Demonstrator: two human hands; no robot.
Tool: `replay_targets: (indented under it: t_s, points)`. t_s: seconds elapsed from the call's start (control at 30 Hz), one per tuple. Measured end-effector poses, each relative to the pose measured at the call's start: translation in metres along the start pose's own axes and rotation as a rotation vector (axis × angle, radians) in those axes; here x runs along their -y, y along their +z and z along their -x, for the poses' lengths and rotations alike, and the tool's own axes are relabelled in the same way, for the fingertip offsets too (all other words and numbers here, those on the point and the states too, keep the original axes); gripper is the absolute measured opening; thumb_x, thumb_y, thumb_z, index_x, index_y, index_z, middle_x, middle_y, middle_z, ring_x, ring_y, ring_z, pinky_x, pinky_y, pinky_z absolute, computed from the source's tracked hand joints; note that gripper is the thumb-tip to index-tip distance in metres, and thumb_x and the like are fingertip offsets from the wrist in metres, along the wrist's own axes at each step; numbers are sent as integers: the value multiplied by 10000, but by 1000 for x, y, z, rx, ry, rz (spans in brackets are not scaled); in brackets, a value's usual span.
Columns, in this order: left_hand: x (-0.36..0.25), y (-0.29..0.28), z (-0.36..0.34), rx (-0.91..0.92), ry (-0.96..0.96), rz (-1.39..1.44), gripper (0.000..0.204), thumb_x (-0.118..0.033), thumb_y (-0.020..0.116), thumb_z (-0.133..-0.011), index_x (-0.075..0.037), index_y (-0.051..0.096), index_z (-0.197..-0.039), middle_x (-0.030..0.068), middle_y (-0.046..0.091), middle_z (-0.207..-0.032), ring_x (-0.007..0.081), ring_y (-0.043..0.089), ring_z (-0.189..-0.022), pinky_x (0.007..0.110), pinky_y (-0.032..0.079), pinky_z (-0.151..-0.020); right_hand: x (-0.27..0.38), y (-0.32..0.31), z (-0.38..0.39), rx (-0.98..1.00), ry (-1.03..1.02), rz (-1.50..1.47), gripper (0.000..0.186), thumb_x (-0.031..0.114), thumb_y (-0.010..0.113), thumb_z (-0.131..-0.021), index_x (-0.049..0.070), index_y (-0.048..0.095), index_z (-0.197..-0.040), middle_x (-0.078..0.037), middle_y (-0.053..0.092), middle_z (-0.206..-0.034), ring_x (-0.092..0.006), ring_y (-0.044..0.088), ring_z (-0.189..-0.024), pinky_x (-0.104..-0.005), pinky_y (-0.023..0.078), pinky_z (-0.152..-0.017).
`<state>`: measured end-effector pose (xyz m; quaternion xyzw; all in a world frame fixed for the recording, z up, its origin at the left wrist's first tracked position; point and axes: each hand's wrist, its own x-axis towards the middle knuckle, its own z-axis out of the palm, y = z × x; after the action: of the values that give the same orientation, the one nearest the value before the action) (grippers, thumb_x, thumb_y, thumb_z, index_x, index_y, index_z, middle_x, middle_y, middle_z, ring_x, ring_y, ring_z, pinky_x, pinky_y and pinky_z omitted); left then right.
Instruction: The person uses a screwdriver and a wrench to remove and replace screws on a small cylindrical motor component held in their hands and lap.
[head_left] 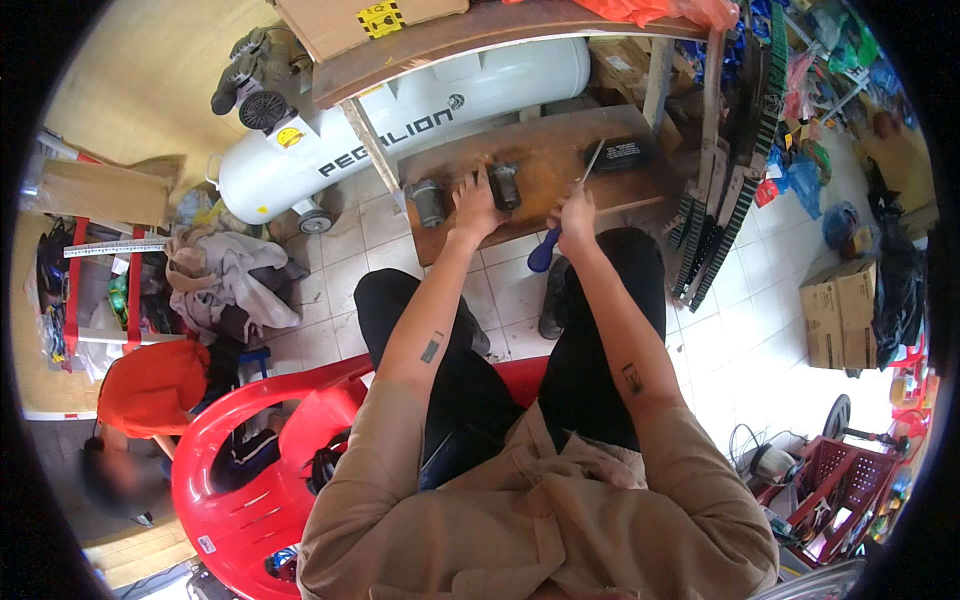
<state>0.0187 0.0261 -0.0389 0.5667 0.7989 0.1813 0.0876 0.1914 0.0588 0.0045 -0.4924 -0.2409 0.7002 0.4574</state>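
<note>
Two small metal motor parts are sitting on the low wooden board (540, 165). The left hand (473, 205) is resting, fingers spread, against the dark part (505, 185), with the grey cylinder (430, 202) just beside it. The right hand (575, 215) is gripping a blue-handled screwdriver (562, 215), tip pointing away. A white air compressor tank (400, 130) is lying behind.

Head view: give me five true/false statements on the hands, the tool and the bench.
1. The right hand grips a blue-handled screwdriver. True.
2. The left hand rests on the red plastic chair. False: it is on the wooden bench, touching a dark motor-like part.
3. A grey cylindrical part lies on the bench left of the left hand. True.
4. The white tank stands right of the bench. False: it is behind and left.
5. Both hands are empty. False: the right holds the screwdriver.
</note>
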Motion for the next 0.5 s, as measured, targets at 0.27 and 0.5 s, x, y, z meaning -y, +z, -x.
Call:
replay_targets:
  t_s: [0.27,0.5]
  points:
    - [-12,-6,-21,90,50,-84,1189,-352,932,-491,-20,291,-1434,235,462,-1322,400,447,-1247,500,343,-1043,-11,-3,-17,158,-52,-62,354,269,383,-1048,-19,582,-1097,-62,527,-865,-159,489,-674,-319,449,-569]
    - [-13,-12,-19,20,112,-28,1063,-309,905,-484,-30,374,-1362,212,540,-1249,388,495,-1204,481,361,-1035,-5,3,6,126,-23,202,403,389,582,-958,19,598,-1119,-33,548,-738,-93,411,-430,-262,322,-395]
